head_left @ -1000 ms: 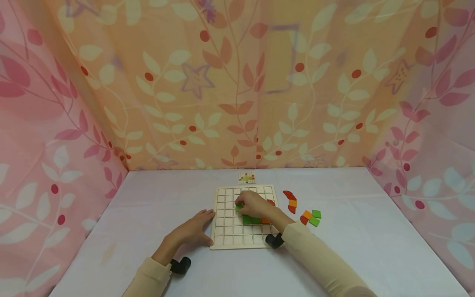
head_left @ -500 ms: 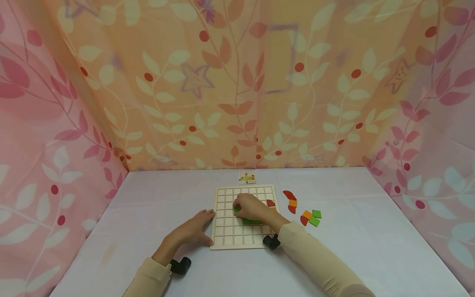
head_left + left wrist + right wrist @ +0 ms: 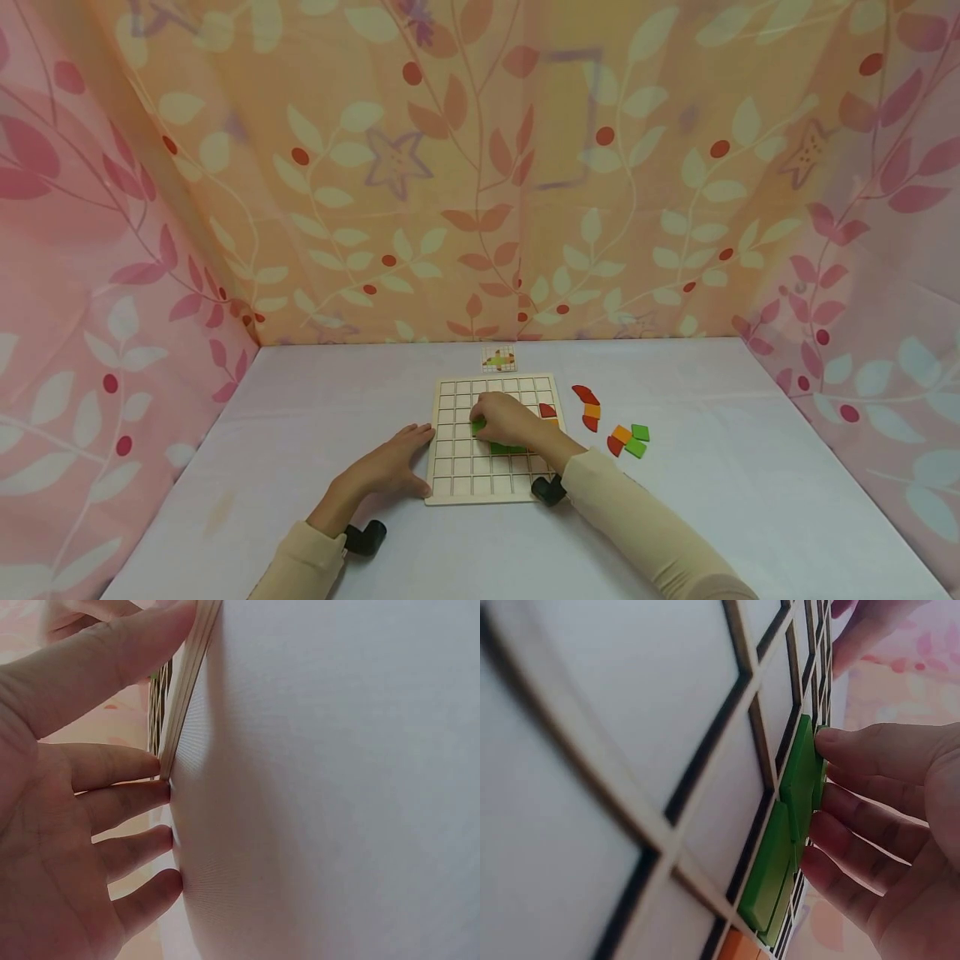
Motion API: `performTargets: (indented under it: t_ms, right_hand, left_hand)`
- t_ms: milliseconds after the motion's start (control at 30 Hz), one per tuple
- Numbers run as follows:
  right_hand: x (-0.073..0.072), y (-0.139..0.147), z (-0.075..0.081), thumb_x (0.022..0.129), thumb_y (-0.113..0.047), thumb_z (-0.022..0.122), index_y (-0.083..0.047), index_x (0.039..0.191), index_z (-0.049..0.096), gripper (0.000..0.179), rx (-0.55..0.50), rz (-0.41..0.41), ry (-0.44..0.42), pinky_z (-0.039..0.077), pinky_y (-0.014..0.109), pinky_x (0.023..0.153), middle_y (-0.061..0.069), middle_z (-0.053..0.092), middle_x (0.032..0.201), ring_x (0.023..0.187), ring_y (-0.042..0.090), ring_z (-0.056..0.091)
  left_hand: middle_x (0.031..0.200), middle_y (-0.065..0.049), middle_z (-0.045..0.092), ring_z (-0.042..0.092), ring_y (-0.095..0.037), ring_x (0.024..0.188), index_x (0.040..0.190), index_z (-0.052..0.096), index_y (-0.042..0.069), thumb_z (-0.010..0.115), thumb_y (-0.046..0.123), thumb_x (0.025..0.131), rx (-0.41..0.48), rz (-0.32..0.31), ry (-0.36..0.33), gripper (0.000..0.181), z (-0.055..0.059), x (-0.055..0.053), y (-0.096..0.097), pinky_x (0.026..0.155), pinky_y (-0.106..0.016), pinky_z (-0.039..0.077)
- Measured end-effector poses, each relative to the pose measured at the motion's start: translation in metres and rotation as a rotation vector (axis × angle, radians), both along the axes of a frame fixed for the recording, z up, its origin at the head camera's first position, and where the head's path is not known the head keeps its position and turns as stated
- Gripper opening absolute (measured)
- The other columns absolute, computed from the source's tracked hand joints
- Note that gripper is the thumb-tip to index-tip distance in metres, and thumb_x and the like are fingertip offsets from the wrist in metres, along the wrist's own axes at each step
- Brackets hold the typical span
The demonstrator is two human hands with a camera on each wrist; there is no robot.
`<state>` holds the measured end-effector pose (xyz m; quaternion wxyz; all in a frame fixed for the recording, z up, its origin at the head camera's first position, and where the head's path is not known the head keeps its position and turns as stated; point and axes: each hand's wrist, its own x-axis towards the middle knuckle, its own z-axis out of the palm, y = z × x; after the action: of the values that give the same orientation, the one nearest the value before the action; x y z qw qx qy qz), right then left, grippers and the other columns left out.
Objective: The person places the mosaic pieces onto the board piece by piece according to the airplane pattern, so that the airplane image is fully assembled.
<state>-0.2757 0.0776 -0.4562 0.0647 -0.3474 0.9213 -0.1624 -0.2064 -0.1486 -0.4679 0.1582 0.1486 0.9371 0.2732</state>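
My left hand (image 3: 390, 462) lies with spread, fairly straight fingers against the left edge of a wooden grid board (image 3: 459, 485). In the left wrist view, its thumb (image 3: 127, 656) and fingertips meet the board's side. My right hand (image 3: 508, 419) reaches over the middle of the board and pinches a green square tile (image 3: 478, 427) at a cell left of centre. More green tiles (image 3: 769, 866) sit in neighbouring cells, with an orange tile (image 3: 739, 946) beside them in the right wrist view. A red rounded piece (image 3: 547, 410) lies in a cell at the board's right. My right hand partly hides the row.
Right of the board lie red rounded pieces (image 3: 585, 394), an orange square (image 3: 592, 412), and a second group with green tiles (image 3: 636, 448). A small pattern card (image 3: 498, 358) lies behind the board. Patterned cloth walls (image 3: 480, 208) enclose the white table (image 3: 315, 392).
My right hand has shifted slightly left and nearer with the green tile, then stayed almost still over the last half second. The left hand and the board have not moved.
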Motion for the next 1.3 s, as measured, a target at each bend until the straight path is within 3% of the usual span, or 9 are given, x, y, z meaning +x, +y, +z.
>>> performTargets:
  t_ms: [500,833,1100,1300]
  right_hand:
    - [0.004,0.013,0.003,0.084,-0.016,0.073,-0.008,0.103,0.075,0.021,-0.038,-0.013,0.004,0.052,0.030,0.079,0.003,0.067,0.096,0.087,0.016,0.062]
    - [0.015,0.051,0.014,0.085,-0.017,0.073,-0.006,0.105,0.074,0.023,-0.156,-0.134,-0.081,0.053,0.034,0.081,0.001,0.066,0.096,0.088,0.015,0.062]
    - [0.021,0.089,0.018,0.086,-0.020,0.073,-0.004,0.106,0.074,0.025,-0.208,-0.206,-0.089,0.049,0.026,0.072,0.004,0.067,0.095,0.083,0.014,0.057]
    - [0.023,0.117,0.018,0.084,-0.017,0.074,-0.005,0.105,0.074,0.024,-0.232,-0.262,-0.080,0.049,0.030,0.075,0.004,0.068,0.095,0.085,0.017,0.058]
  left_hand:
    - [0.156,-0.013,0.037,0.024,-0.035,0.148,0.146,0.041,0.000,0.088,0.019,0.068,-0.008,-0.010,0.014,0.093,-0.004,-0.001,0.001,0.117,-0.054,0.026]
    - [0.157,-0.012,0.036,0.023,-0.035,0.149,0.147,0.041,0.001,0.087,0.017,0.068,-0.025,-0.008,0.019,0.093,0.001,-0.001,0.000,0.118,-0.054,0.025]
    - [0.156,-0.011,0.037,0.024,-0.035,0.149,0.146,0.042,0.002,0.088,0.018,0.068,-0.026,-0.003,0.009,0.092,0.000,-0.001,0.001,0.117,-0.054,0.026]
    - [0.156,-0.012,0.037,0.024,-0.035,0.148,0.146,0.042,0.002,0.088,0.019,0.068,-0.030,-0.007,0.020,0.092,-0.002,0.000,0.000,0.117,-0.055,0.027]
